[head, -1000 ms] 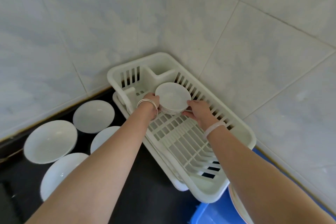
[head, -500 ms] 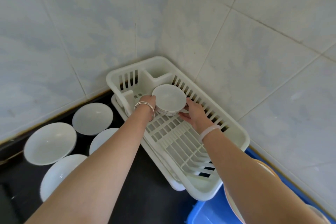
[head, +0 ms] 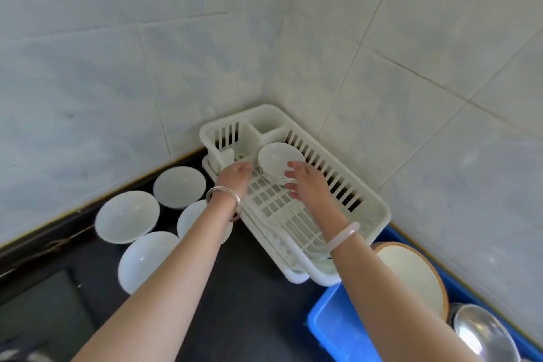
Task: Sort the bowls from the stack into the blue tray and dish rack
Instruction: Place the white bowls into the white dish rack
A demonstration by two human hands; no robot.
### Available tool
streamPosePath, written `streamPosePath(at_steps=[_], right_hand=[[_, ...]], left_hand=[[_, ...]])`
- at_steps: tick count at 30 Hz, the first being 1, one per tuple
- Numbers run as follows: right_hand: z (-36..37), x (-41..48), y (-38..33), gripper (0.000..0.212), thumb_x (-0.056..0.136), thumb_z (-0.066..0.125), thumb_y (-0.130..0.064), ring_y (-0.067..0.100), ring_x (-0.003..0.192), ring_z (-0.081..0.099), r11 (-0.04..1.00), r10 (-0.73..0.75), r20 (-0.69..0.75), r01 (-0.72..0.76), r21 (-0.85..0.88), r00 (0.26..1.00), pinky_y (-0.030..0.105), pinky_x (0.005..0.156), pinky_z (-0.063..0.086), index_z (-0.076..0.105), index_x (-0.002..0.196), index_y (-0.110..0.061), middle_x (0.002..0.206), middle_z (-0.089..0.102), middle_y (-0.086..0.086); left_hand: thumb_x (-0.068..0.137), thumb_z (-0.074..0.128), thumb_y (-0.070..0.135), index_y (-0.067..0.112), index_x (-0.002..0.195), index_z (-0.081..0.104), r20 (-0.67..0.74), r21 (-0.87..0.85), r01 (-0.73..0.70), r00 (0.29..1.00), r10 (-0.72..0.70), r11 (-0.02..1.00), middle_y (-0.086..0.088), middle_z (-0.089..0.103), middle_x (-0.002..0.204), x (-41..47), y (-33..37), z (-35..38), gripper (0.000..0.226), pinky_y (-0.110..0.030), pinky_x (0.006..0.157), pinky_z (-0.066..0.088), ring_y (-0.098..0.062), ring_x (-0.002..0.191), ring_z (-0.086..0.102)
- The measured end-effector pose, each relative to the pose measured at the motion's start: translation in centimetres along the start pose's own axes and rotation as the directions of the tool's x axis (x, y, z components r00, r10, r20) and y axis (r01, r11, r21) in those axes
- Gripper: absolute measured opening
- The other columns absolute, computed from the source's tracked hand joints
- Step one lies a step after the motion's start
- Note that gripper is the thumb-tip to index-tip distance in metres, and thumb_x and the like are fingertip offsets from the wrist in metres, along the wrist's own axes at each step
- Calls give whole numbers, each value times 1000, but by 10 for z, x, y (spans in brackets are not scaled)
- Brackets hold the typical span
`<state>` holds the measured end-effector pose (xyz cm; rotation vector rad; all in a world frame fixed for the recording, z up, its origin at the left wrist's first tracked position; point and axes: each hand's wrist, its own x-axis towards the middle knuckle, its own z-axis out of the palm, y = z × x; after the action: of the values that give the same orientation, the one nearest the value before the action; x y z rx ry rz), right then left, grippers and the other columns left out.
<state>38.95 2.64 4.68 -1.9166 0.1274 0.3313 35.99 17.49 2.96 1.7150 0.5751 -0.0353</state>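
**Q:** Where is the bowl being sorted?

**A:** A small white bowl [head: 277, 159] sits upright in the far end of a white rack [head: 266, 111]. The rack is pushed into the corner of a pale tiled wall [head: 147, 67].

**Q:** What are the hands doing?

**A:** Both reach in from the near edge. The left hand [head: 235, 177] hovers just left of the bowl, with its fingers loosely curled and nothing in them. The right hand [head: 307, 184] is on the bowl's near right side, with its fingers spread and straight. Its fingertips overlap the rim in this view, but motion blur makes it unclear whether they touch. Neither hand grips anything. The left wrist has silver bangles [head: 224, 200] and the right wrist a pale bangle [head: 342, 236].

**Q:** What else is on the counter?

**A:** Four larger white bowls [head: 127, 216] stand open side up in a cluster on the dark counter [head: 249, 308], left of the rack. The left forearm partly covers one of them. At near right, touching the rack's near end, is a blue tray [head: 335, 329]. It holds a tan-rimmed dish [head: 408, 276] with a metal bowl [head: 484, 335] just beside it.
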Motion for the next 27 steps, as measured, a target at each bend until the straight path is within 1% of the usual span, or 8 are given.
streamPosePath(at_steps=[3,10,12,15,16,20,25,27], right_hand=[[23,-36,3,30,98,38,-36,15,86,64,997,-40,71,44,-58,997,38,84,55,58,116,-21,94,63,-10],[84,-71,51,36,98,39,-36,19,87,59,971,101,212,-50,-234,972,41,90,52,58,118,-13,98,64,5],[99,-69,62,43,98,39,-36,20,85,58,935,124,220,-40,-352,968,39,86,50,56,125,-8,94,62,7],[117,-62,73,51,98,40,-36,27,105,60,864,178,203,-54,-501,963,42,97,48,40,141,-9,118,61,12],[122,-59,76,50,98,42,-34,26,101,60,862,186,185,-69,-503,965,41,95,50,39,141,-9,113,61,11],[136,-49,83,35,96,47,-23,26,88,64,915,235,110,-181,-362,966,41,84,56,53,126,-6,91,59,7],[143,-44,83,30,90,49,-3,26,86,68,944,329,55,-328,-30,943,26,65,60,56,119,2,116,61,17],[140,-46,80,17,90,49,-1,20,72,68,956,293,28,-292,-18,956,29,67,60,59,102,2,108,64,14]], left_hand=[[95,44,30,15,128,54,-60,71,-40,997,44,997,-7,56,132,-38,-18,-26,38,-33,99,36,-25,121,51],[92,50,19,17,133,48,-261,181,126,962,-76,975,-7,52,138,-96,-102,-80,42,-35,104,33,-28,126,47],[92,49,18,17,137,44,-331,221,186,938,-106,957,-7,46,143,-103,-125,-91,45,-36,107,30,-30,130,42],[91,51,14,13,141,36,-427,278,239,899,-103,930,-9,34,151,-106,-151,-103,52,-40,111,27,-29,138,32],[90,51,12,13,142,34,-452,270,250,886,-106,930,-9,30,152,-107,-157,-105,54,-40,112,25,-29,140,29],[90,48,4,16,144,31,-488,81,295,845,-220,952,-11,39,148,-105,-177,-114,58,-46,111,30,-33,135,38],[91,42,2,18,138,43,-436,-156,255,849,-298,954,-9,51,137,-104,-188,-118,50,-43,107,34,-32,127,46],[90,41,2,17,136,45,-426,-221,228,852,-305,948,-7,52,137,-104,-189,-119,49,-40,106,34,-29,127,45]])
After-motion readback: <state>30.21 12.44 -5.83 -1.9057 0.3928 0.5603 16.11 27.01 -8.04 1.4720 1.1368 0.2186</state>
